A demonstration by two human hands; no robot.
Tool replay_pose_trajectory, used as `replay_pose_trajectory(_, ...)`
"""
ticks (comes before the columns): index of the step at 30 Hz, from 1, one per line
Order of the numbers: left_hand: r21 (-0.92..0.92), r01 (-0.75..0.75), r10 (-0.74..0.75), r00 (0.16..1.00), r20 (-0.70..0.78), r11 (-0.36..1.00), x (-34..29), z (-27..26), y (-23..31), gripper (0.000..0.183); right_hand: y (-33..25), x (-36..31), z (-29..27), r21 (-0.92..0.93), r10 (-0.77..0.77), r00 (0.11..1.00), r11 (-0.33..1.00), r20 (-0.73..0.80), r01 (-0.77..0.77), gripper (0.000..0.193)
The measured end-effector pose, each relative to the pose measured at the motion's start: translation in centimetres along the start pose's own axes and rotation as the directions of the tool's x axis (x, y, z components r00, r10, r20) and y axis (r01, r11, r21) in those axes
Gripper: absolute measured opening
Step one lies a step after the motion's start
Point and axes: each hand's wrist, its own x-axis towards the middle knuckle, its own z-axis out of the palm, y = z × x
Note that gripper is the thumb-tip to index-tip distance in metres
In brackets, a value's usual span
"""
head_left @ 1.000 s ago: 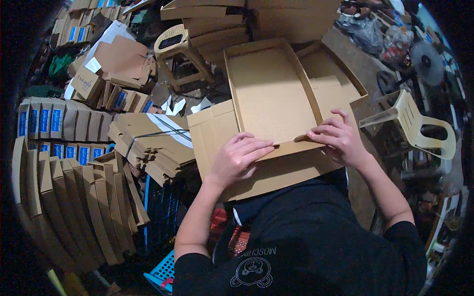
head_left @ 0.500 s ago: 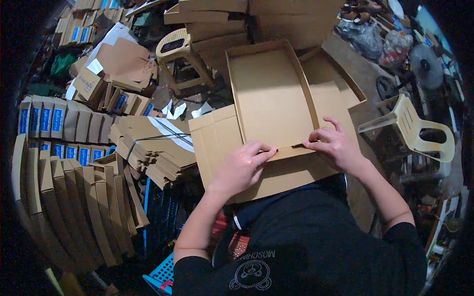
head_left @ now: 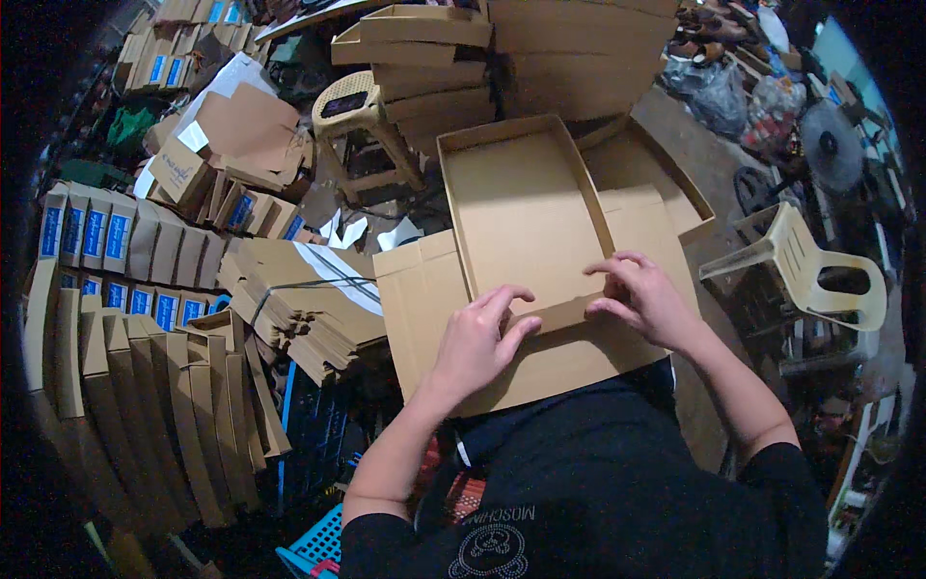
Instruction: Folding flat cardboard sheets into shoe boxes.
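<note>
A shallow, open cardboard box tray (head_left: 521, 207) lies in front of me on a larger flat cardboard piece (head_left: 420, 299). Its side walls stand up around a plain brown floor. At the left end of the near wall is my left hand (head_left: 475, 340), thumb and fingers spread with nothing between them. My right hand (head_left: 644, 301) is at the right end of that wall, fingers curved and parted from the thumb, and holds nothing. Whether the fingertips touch the wall, I cannot tell. Another cardboard tray (head_left: 661, 164) sits behind the right side.
Tied flat cardboard (head_left: 299, 289) lies left of the work, beside rows of folded boxes (head_left: 145, 405). A plastic stool (head_left: 352, 106) bearing a phone stands beyond. To the right are a tipped plastic chair (head_left: 810, 256) and a fan (head_left: 831, 135). Stacked cartons (head_left: 579, 58) rise behind.
Both hands have loosened from pinching the near wall, and their fingers have spread. The tray and surroundings sit slightly lower in the view.
</note>
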Motion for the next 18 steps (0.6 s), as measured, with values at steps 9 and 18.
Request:
replay_pose_trajectory(9, 0.307, -0.325, 0.404, 0.881, -0.246, 0.894, 0.7, 1.7, -1.4, 0.02, 1.4, -0.8, 1.5, -0.296, -0.354, 0.92, 0.908, -0.166, 0.296, 0.033)
replay_pose_trajectory(18, 0.498, -0.472, 0.604, 0.785, -0.138, 0.727, -0.1, 2.0, -2.7, 0.025, 0.8, -2.2, 3.3, -0.378, -0.385, 0.918, 0.867, -0.094, 0.325, 0.034)
